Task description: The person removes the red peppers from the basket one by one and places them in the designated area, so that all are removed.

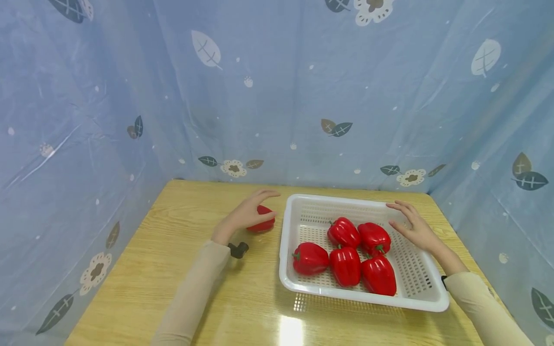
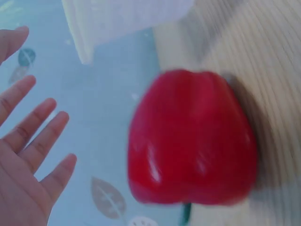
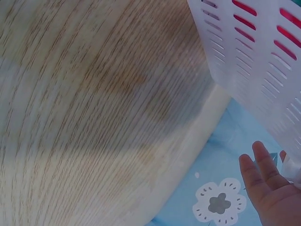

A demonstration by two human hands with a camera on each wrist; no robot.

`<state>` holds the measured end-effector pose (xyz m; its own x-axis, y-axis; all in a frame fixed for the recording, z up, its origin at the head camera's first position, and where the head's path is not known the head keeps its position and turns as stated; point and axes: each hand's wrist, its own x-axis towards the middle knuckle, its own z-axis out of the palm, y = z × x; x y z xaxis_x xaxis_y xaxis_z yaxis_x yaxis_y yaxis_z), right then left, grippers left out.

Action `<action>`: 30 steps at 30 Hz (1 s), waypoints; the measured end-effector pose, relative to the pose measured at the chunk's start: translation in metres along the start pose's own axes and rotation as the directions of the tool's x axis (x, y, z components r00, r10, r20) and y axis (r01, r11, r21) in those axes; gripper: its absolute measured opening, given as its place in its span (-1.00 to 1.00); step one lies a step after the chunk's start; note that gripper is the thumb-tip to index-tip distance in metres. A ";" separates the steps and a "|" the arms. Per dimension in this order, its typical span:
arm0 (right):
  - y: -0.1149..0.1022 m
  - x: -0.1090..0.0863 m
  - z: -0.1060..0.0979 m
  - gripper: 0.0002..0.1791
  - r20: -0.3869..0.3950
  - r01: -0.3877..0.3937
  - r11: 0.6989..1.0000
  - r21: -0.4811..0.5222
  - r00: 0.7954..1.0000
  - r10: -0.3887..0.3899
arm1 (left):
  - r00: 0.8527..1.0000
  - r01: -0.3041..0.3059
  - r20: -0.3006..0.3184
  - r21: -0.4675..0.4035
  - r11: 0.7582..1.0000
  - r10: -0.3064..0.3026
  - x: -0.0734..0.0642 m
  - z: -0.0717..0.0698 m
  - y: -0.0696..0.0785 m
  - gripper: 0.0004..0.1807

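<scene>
My left hand [image 1: 242,215] is over the table just left of the basket, fingers spread and partly covering a red bell pepper [image 1: 265,225]. In the left wrist view this bell pepper [image 2: 193,141] lies on the wood with its green stem showing, and the left hand's fingers [image 2: 40,141] are apart from it. At the basket's right side hovers my right hand [image 1: 416,231], thumb and fingers parted, holding nothing. The white plastic basket [image 1: 320,290] contains several red bell peppers [image 1: 345,266]. Seen from the right wrist, the hand [image 3: 273,193] is beside the basket's slotted wall [image 3: 244,66].
A light wood table [image 1: 173,240] carries the basket on its right half. Blue curtains [image 1: 268,96] with leaf and flower prints close off the back and both sides. A dark wrist device [image 1: 238,250] sits at the left cuff.
</scene>
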<state>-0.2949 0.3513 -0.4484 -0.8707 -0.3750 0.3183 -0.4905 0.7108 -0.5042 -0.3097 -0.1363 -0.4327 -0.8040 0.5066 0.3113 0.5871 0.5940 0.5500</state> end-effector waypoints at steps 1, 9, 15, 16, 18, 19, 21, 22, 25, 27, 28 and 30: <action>0.000 0.000 0.000 -0.41 -0.001 0.001 1.000 0.002 1.000 -0.001 | 1.000 -0.012 0.006 -0.001 1.000 0.012 0.002 0.000 0.004 -0.38; -0.003 -0.001 -0.001 -0.43 -0.006 0.001 1.000 0.011 1.000 -0.001 | 0.994 -0.095 0.044 -0.036 0.995 0.097 0.010 0.010 0.036 -0.42; -0.003 -0.001 -0.001 -0.43 -0.007 0.004 1.000 0.018 1.000 -0.004 | 0.979 -0.126 0.151 -0.061 0.990 0.134 0.012 0.021 0.050 -0.43; -0.003 -0.001 -0.001 -0.43 -0.004 0.005 1.000 0.019 1.000 -0.005 | 0.977 -0.128 0.166 -0.064 0.990 0.137 0.012 0.023 0.052 -0.43; -0.003 -0.001 -0.001 -0.43 -0.003 0.005 1.000 0.021 1.000 -0.005 | 0.970 -0.141 0.189 -0.060 0.988 0.150 0.013 0.026 0.054 -0.43; -0.003 -0.001 -0.001 -0.43 -0.002 0.004 1.000 0.023 1.000 -0.004 | 0.968 -0.147 0.196 -0.054 0.988 0.154 0.014 0.028 0.055 -0.43; -0.004 -0.001 -0.001 -0.43 0.004 0.000 1.000 0.027 1.000 0.000 | 0.964 -0.155 0.207 -0.067 0.986 0.166 0.015 0.031 0.058 -0.43; -0.005 0.000 -0.001 -0.43 0.004 -0.001 1.000 0.029 1.000 0.000 | 0.962 -0.163 0.211 -0.070 0.984 0.174 0.016 0.032 0.060 -0.42; -0.005 0.000 -0.002 -0.43 0.002 -0.001 0.999 0.032 1.000 0.000 | 0.956 -0.166 0.234 -0.074 0.983 0.179 0.018 0.038 0.062 -0.42; -0.005 0.000 -0.002 -0.44 -0.001 0.001 1.000 0.030 1.000 -0.001 | 0.952 -0.154 0.256 -0.071 0.985 0.168 0.018 0.041 0.064 -0.41; -0.005 0.000 -0.002 -0.44 0.000 0.000 1.000 0.028 1.000 0.000 | 0.950 -0.149 0.268 -0.063 0.987 0.160 0.019 0.043 0.064 -0.41; -0.004 -0.001 -0.001 -0.43 0.003 -0.004 1.000 0.025 1.000 0.004 | 0.946 -0.138 0.290 -0.054 0.989 0.147 0.018 0.046 0.065 -0.39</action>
<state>-0.2923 0.3494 -0.4454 -0.8726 -0.3740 0.3141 -0.4879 0.6969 -0.5257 -0.2815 -0.0598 -0.4265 -0.6467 0.7477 0.1510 0.6863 0.4841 0.5428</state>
